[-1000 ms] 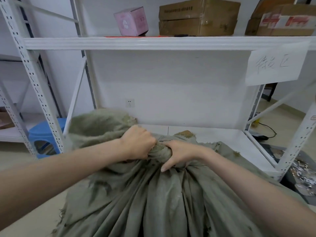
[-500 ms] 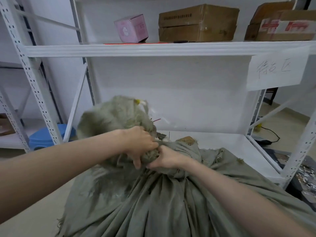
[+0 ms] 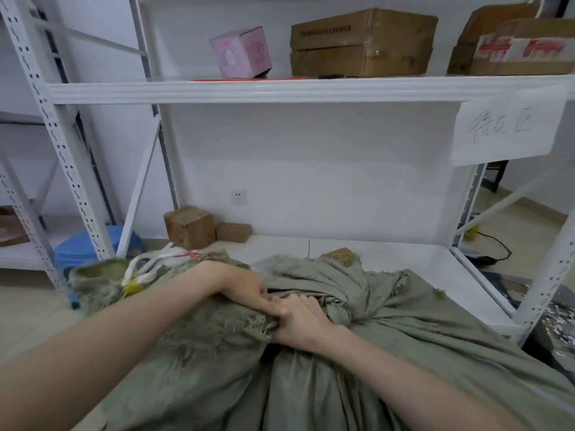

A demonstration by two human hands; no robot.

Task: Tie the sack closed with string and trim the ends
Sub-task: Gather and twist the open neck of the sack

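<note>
Fingertips of right hand (image 3: 303,321) buried in sack (image 3: 404,353) folds; left hand (image 3: 245,287) partly too. Sack's base cut off at bottom edge. White string (image 3: 149,265), possibly a strap, motion-blurred. Paper sign (image 3: 507,132) handwriting unreadable.

Frayed, matt coarse-cloth sack (image 3: 311,384); white painted-metal shelf (image 3: 280,88); cardboard boxes (image 3: 361,42).

Sack (image 3: 342,368) before shelf (image 3: 311,88), boxes (image 3: 189,227) behind it, stool (image 3: 77,247) left.

White storeroom with metal racking.
Beyond the grip, a white steel shelving rack (image 3: 280,88) stands against a plain white wall (image 3: 311,166) bearing a white wall socket (image 3: 239,197); left of the grip, a blue plastic stool (image 3: 77,247) sits on the pale beige floor (image 3: 18,306).
</note>
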